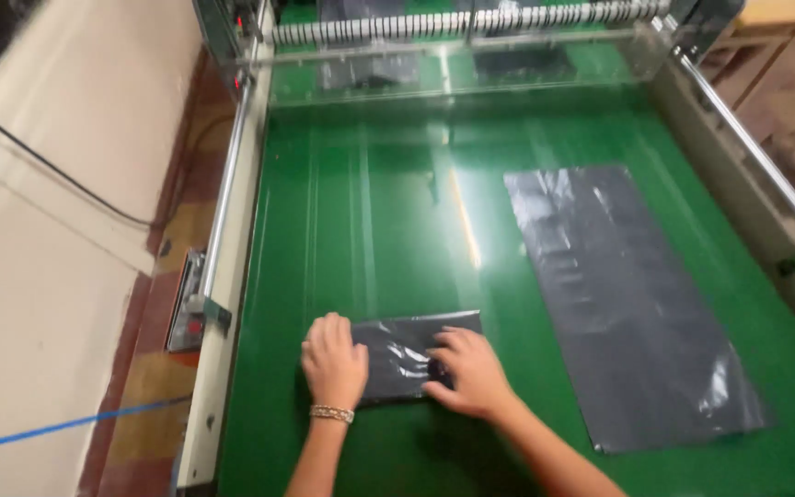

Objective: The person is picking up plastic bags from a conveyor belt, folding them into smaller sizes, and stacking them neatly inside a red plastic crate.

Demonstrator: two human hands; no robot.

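Observation:
A small folded bundle of dark grey plastic bags (402, 350) lies on the green conveyor belt (361, 212) near its front edge. My left hand (333, 362), with a bead bracelet at the wrist, presses flat on the bundle's left end. My right hand (469, 373) rests on its right part, fingers curled over the plastic. To the right a long flat dark grey plastic bag (627, 294) lies stretched out on the belt, untouched.
At the belt's far end stands a machine head with a row of white rollers (471, 20) behind a clear guard (453, 64). Metal rails (224, 193) run along both sides. A cream wall panel (39, 230) with a black cable is at left.

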